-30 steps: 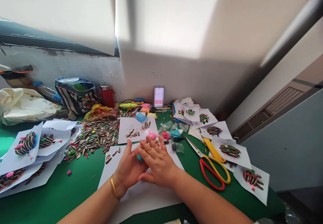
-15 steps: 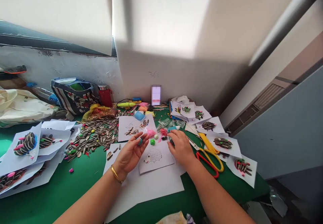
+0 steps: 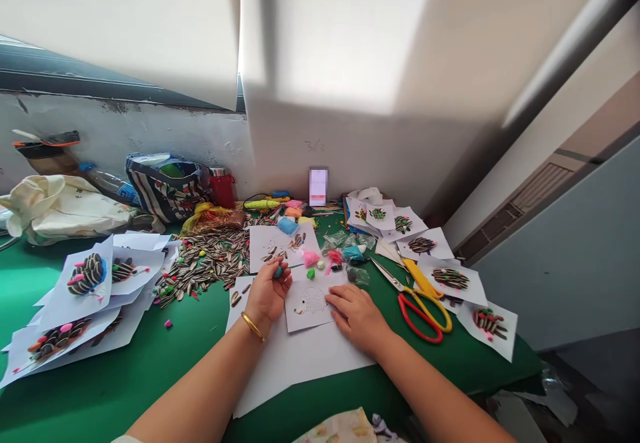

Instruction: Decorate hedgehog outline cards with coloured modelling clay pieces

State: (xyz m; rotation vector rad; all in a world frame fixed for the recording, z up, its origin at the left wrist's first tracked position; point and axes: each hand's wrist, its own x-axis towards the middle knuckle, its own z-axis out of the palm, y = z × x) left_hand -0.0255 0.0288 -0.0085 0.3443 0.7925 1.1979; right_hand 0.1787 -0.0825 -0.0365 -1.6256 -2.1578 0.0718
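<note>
My left hand [image 3: 271,290] is turned palm up with its fingers curled round a small lump of blue modelling clay [image 3: 278,272]. Lying flat, my right hand [image 3: 357,316] has its fingertips on the right side of a white card [image 3: 303,323]. The card bears a line-drawn hedgehog [image 3: 314,300] with small coloured bits at its snout. Just behind the card are a green clay lump [image 3: 311,274], a pale lump [image 3: 321,265] and pink clay [image 3: 311,258]. Larger white paper [image 3: 300,376] lies under the card.
Sunflower seeds [image 3: 210,263] are heaped left of the papers. Finished seed pictures lie in a left stack [image 3: 85,310] and a right row [image 3: 453,280]. Scissors [image 3: 415,303] with red and yellow handles and a yellow cutter [image 3: 423,278] lie right. A phone [image 3: 318,186] stands against the wall.
My right hand has come down from the clay bags onto the card. My left hand has lowered and its fingers have curled in more. The whole view has shifted slightly.
</note>
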